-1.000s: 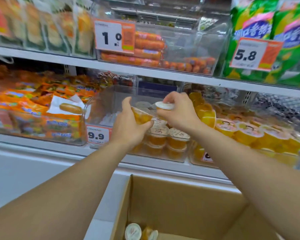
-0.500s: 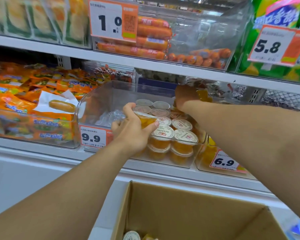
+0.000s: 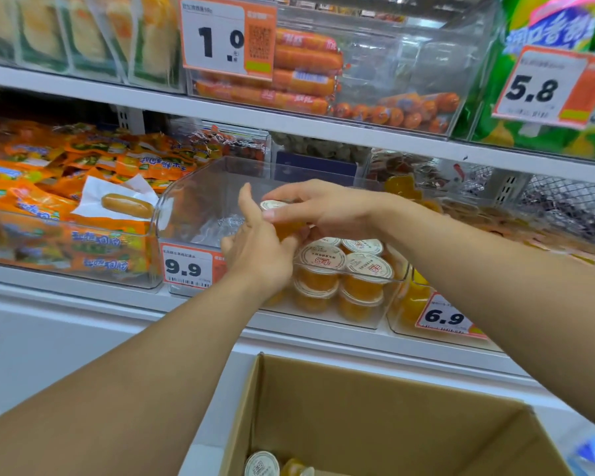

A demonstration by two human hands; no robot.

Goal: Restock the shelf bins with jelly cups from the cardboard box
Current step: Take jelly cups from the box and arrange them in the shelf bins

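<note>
The right hand (image 3: 327, 209), back from the far bin (image 3: 200, 201), now pinches with the left hand (image 3: 258, 255) its jelly cup (image 3: 275, 211), a handover before placing.

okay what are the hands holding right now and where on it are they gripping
One jelly cup, over the clear bin. The right hand pinches it at the lidded top rim; the left hand has its grip lower, on the orange body.
</note>
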